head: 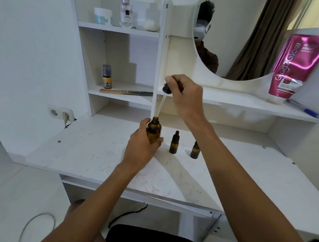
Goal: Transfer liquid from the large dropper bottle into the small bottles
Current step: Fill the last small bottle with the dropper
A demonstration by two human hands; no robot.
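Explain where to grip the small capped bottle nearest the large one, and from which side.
Probably pinch the amber body of the small capped bottle from the front: it stands upright, the cap is narrow, and the left hand and second small bottle flank it.

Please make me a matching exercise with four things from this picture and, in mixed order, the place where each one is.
1 large dropper bottle
2 dropper
3 comb
4 pink tube

a lying flat on the left shelf
b gripped by the left hand
c standing right of the mirror
d pinched by the right hand

Pairs: 1-b, 2-d, 3-a, 4-c
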